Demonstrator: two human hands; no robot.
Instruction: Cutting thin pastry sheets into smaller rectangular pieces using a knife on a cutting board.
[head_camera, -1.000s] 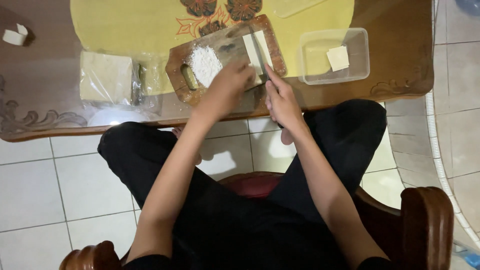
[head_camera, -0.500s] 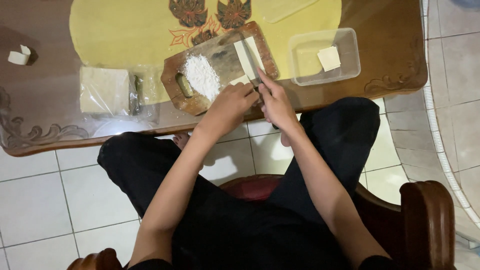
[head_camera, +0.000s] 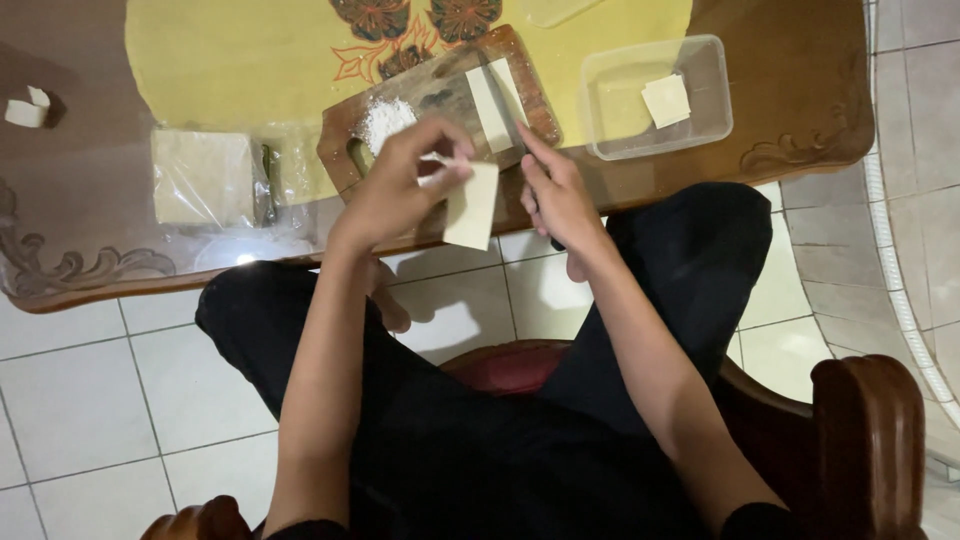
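While I sit at the table edge, my left hand is up off the wooden cutting board, thumb and fingers pinched tight on the top edge of a pale square dough sheet. The sheet hangs free below the pinch, at about 4 o'clock from my knuckles, over the near rim of the table.

My right hand is just beside the sheet, at its 3 o'clock. Its fingers are curled around a dark handle; a knife blade runs from them toward 11 o'clock over the board. How firm that hold is, I cannot tell.

On the board:
- a small heap of white flour, at 12 o'clock from my left hand
- two cut strips of dough lying side by side, at 11 o'clock from my right hand

Off the board:
- a clear plastic tub at 2 o'clock from my right hand, one dough square inside it
- a stack of sheets in clear wrap, at 9 o'clock from my left hand
- the yellow cloth beneath the board's far end
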